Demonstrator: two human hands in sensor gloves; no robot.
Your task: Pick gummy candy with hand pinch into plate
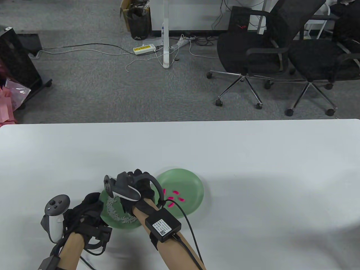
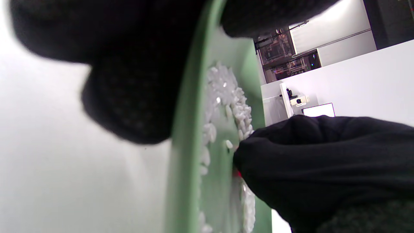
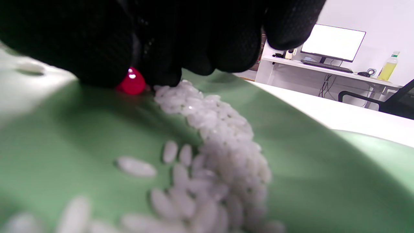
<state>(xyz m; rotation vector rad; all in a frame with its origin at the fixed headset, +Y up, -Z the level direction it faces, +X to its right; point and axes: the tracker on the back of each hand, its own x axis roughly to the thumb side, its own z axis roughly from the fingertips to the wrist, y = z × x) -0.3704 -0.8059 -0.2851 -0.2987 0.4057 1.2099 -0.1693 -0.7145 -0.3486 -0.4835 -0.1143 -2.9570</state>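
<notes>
Two green plates stand side by side. The left plate holds a heap of white grains. The right plate holds several pink gummy candies. My right hand reaches down into the left plate, and its fingertips pinch a red gummy candy at the edge of the grains, low on the plate's surface. A sliver of that candy also shows in the left wrist view. My left hand grips the left plate's rim, with fingers under it.
The white table stretches to the right and to the far side of the plates. The plates touch or slightly overlap near the middle. Cables run along my right forearm. Office chairs stand on the floor beyond the table.
</notes>
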